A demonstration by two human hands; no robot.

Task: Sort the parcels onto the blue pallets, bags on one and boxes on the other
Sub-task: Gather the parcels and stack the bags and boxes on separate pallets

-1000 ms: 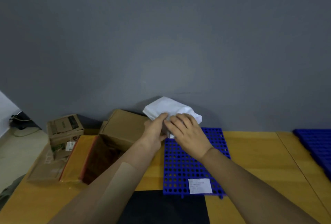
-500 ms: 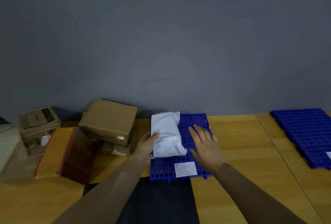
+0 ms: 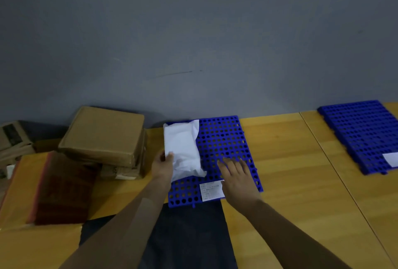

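Our left hand [image 3: 162,166] holds the near left edge of the bag [image 3: 183,148], thumb laid on top. The fingers are hidden behind it, so we cannot tell how far they wrap. Our right hand [image 3: 235,175] is spread flat with straight fingers over the pallet [image 3: 226,139], just beside the bag and not touching it. The hands are apart, with the bag's near end between them.

The bag lies on the left part of the pallet. Its long axis runs away from us toward the wall [image 3: 193,42], along the pallet's left edge. A white label [image 3: 212,191] sits at the pallet's near edge, partly under our right wrist.

We judge this bag as good as placed; what remains is to let go of it. The unsorted parcels lie to our left on the worktop [image 3: 290,161]: a flat box [image 3: 103,133] tilted on a stack, and a red parcel [image 3: 64,187] nearer us, which we cannot tell for bag or box. Our left hand is the nearer to both.

The far pallet [image 3: 361,135] sits well apart on the right. If the box goes there, as we judge it should, it must cross over the bag's pallet. The box is broad, so we would take it with both hands.
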